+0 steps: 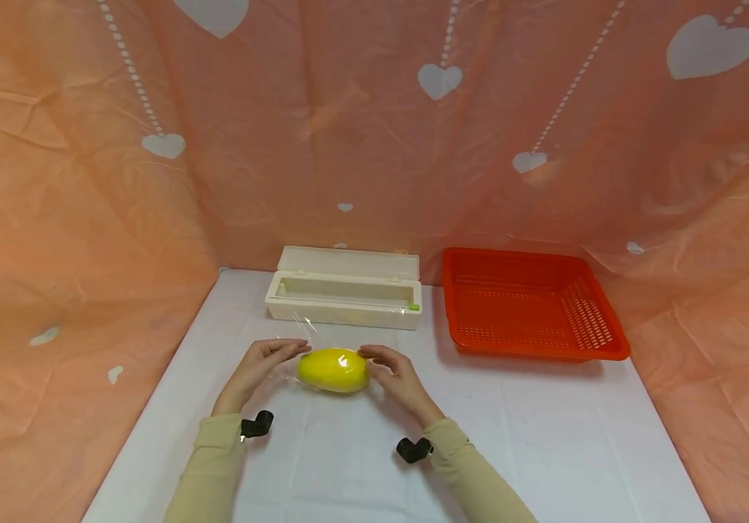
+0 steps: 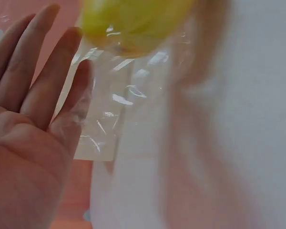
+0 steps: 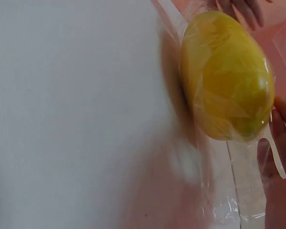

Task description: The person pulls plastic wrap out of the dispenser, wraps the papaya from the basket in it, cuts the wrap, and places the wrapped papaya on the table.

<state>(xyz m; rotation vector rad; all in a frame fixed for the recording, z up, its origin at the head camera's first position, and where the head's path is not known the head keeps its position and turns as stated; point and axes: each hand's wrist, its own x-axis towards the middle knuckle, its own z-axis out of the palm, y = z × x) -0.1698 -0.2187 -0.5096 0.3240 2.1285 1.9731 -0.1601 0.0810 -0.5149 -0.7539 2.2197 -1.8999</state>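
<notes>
A smooth yellow oval fruit point(image 1: 333, 370) lies on the white table with clear plastic film point(image 2: 121, 99) around it. Loose film hangs in shiny creases off both ends. On its left side is my left hand point(image 1: 263, 367), fingers stretched out, with film against the thumb in the left wrist view. My right hand point(image 1: 397, 374) has its fingertips right at the fruit's other end, fingers lightly bent and not wrapped round it. In the right wrist view the film clings to the fruit point(image 3: 226, 76) and trails past the right thumb point(image 3: 264, 155).
Behind the fruit stands a long white box point(image 1: 341, 314), its lid point(image 1: 348, 263) raised and a small green piece point(image 1: 414, 307) on its front edge. An orange-red plastic basket point(image 1: 511, 341) sits at the back right. A pink curtain with hearts point(image 1: 374, 160) surrounds the table point(image 1: 348, 465).
</notes>
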